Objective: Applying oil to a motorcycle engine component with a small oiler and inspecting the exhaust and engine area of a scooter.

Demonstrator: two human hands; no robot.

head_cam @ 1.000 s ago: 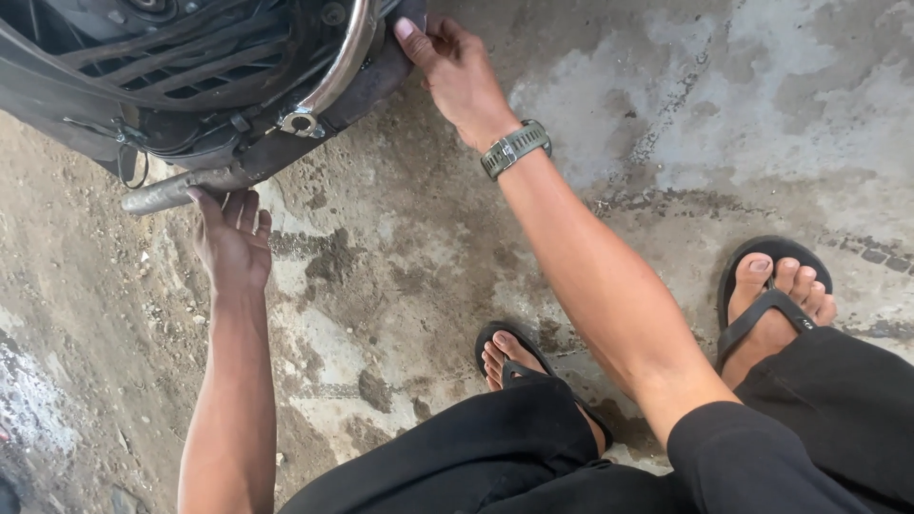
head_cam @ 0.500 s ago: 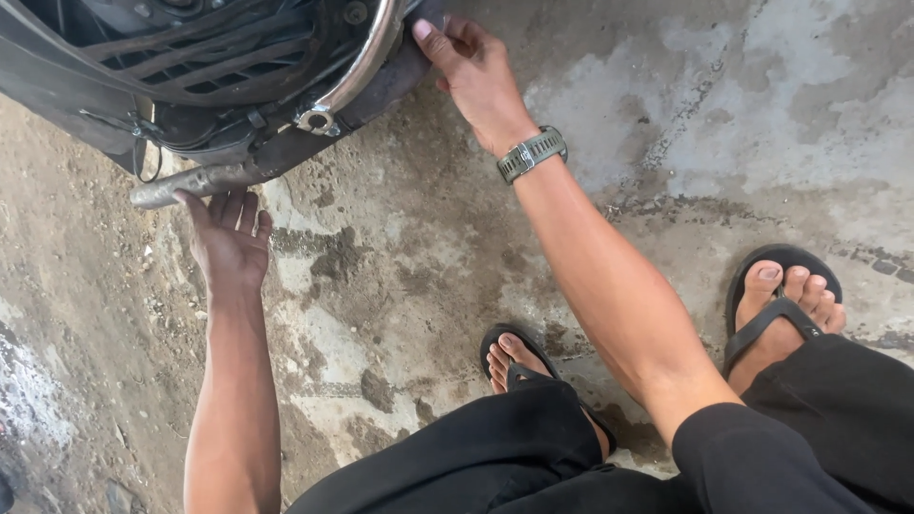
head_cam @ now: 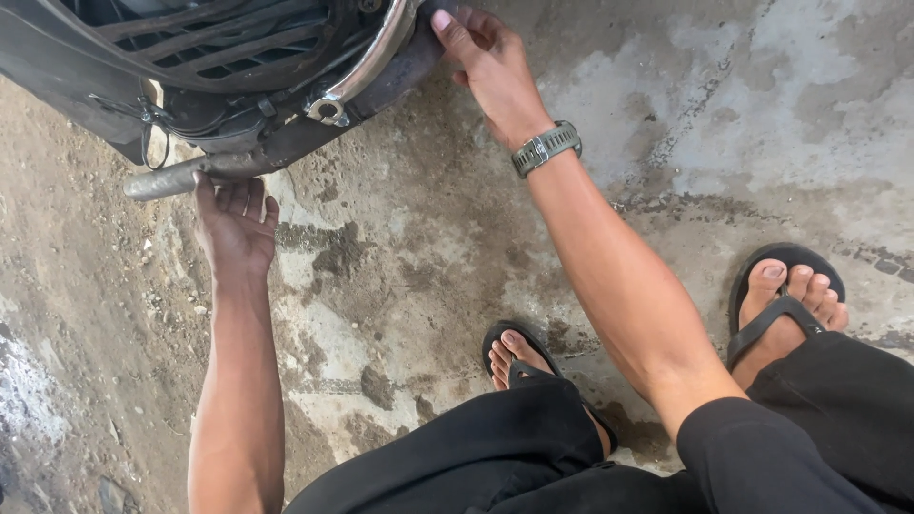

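Note:
The dark underside of a motorbike (head_cam: 219,67) fills the top left, with a chrome guard (head_cam: 367,71) and a grey exhaust pipe (head_cam: 162,179) sticking out to the left. My left hand (head_cam: 236,224) reaches up from below, palm up, and its fingertips touch the pipe's underside. My right hand (head_cam: 486,62), a grey watch (head_cam: 546,148) on its wrist, rests against the dark curved edge of the bike next to the chrome guard. Whether its fingers wrap around that edge is hidden.
Stained, cracked concrete floor (head_cam: 666,124) lies under everything, with dirt and small stones on the left (head_cam: 86,314). My feet in black sandals (head_cam: 785,305) (head_cam: 519,357) and black trousers (head_cam: 533,457) occupy the bottom right.
The view has shifted, so the bike sits a little lower and further right. My left hand's fingers have moved up from below the pipe to touch it. My right hand stays on the bike's edge.

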